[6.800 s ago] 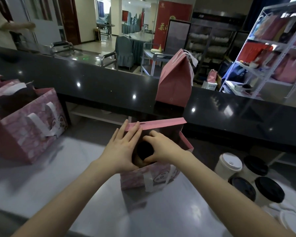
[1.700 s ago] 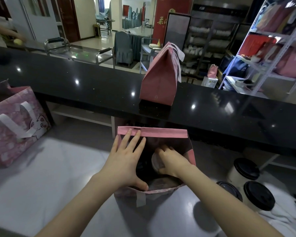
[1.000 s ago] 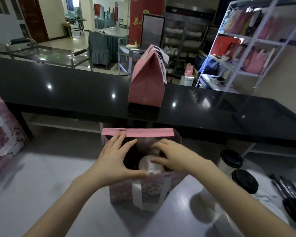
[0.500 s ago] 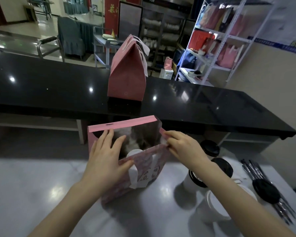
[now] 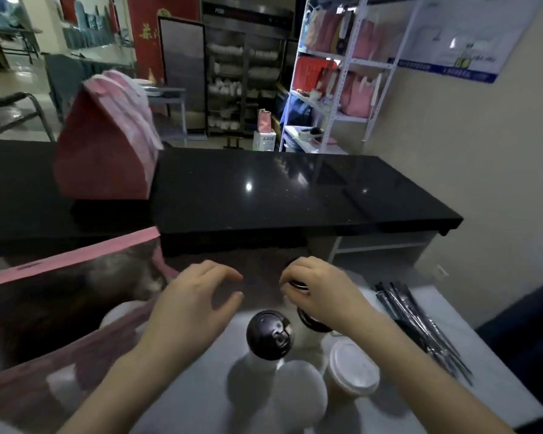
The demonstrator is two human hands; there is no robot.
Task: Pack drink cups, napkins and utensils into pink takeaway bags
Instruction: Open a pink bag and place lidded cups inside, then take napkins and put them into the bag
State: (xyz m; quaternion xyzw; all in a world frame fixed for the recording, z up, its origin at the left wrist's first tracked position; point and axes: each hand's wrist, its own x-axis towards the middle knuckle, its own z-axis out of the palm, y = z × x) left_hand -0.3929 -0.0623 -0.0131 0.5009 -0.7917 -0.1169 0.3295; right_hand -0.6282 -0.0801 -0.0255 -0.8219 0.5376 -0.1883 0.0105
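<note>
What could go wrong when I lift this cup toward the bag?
The right hand holds the far cup by its lid; the lid could pop off. Its wrist crosses the crowded cups, which could tip. The left hand is off the bag, so the bag may shift.

Dim indoor light, glare spots on the black counter (image 5: 264,189) (wide-angle bending at edges), with motion blur throughout.
</note>
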